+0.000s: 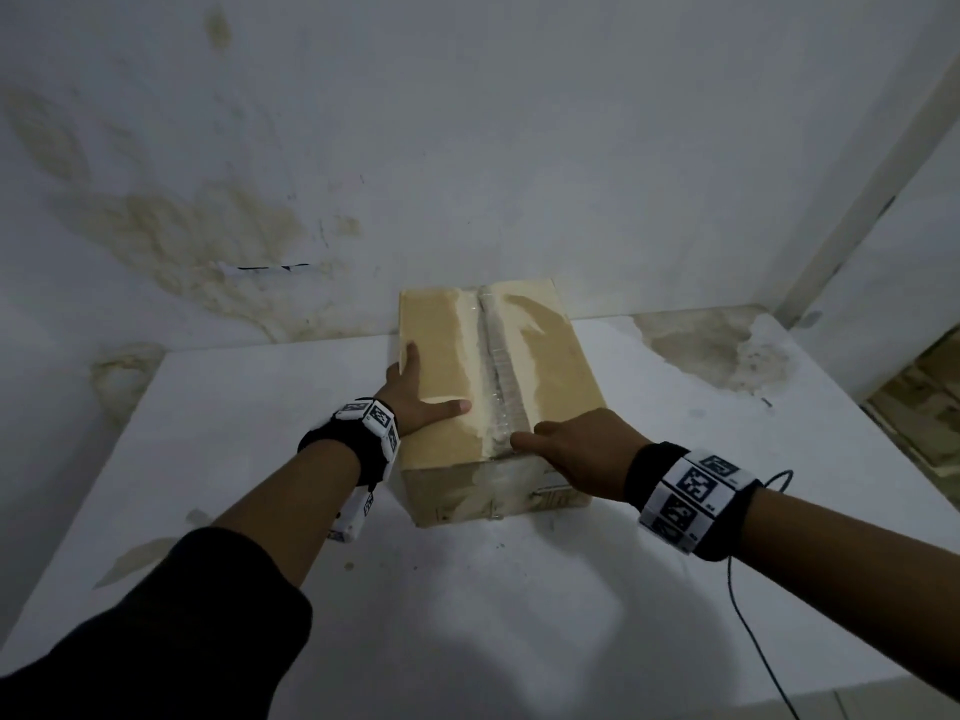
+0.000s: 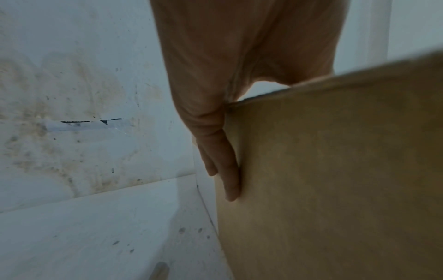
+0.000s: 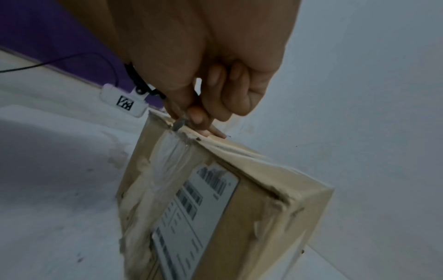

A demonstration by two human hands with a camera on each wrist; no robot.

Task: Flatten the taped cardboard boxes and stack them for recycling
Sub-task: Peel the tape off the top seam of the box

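A taped cardboard box (image 1: pixel 441 350) stands on the white table (image 1: pixel 519 605), its far end against the wall. Clear tape (image 1: pixel 498 366) runs along the seam on its top. My left hand (image 1: pixel 415 392) lies on the box's left top edge, thumb spread across the top. Its straight fingers (image 2: pixel 227 170) are flat against the box's side (image 2: pixel 335 170). My right hand (image 1: pixel 524 440) is at the near top edge, at the seam. There its thumb and forefinger (image 3: pixel 191 117) pinch a small grey bit at the tape's end. A printed label (image 3: pixel 191 208) covers the near face.
The stained white wall (image 1: pixel 467 174) rises straight behind the box. A black cable (image 1: pixel 748 615) trails from my right wrist over the table's right front part. The table's right edge (image 1: pixel 831 387) drops to a patterned floor.
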